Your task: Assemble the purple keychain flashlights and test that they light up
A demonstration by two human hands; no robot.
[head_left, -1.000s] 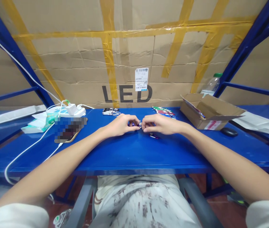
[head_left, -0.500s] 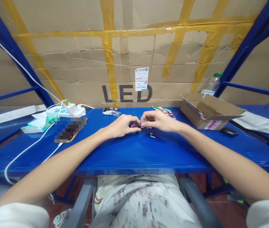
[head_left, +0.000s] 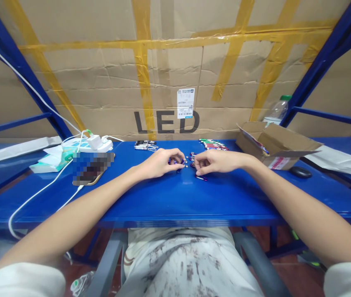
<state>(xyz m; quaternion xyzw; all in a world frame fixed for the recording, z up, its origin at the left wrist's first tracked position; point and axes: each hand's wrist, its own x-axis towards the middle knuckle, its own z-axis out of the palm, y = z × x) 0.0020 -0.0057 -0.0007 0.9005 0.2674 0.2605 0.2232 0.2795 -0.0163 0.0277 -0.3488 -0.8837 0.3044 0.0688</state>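
My left hand [head_left: 166, 163] rests on the blue table, thumb and fingers curled round small shiny purple clips [head_left: 180, 164] with silver ends, partly hidden by the fingers. To its right, my right hand [head_left: 215, 161] is bent with thumb and fingertips close together; what they hold, if anything, is hidden. Just below those fingertips lies a purple clip with a silver part [head_left: 201, 178]. Between the hands, small silver ends stand in a short column [head_left: 187, 161], and more purple pieces [head_left: 191, 154] lie beside the right fingers.
Black and silver clips [head_left: 145, 145] lie at the back; green and red slim pieces [head_left: 214, 144] lie back right. Rightward are an open cardboard box [head_left: 279, 142] and a black mouse [head_left: 300, 172]. A phone [head_left: 96, 169], tissue pack [head_left: 50, 162], power strip [head_left: 102, 144] and white cables occupy the left.
My right hand has moved right and slightly down, away from my left fingers, to the loose purple clip. My left hand stays nearly where it was.
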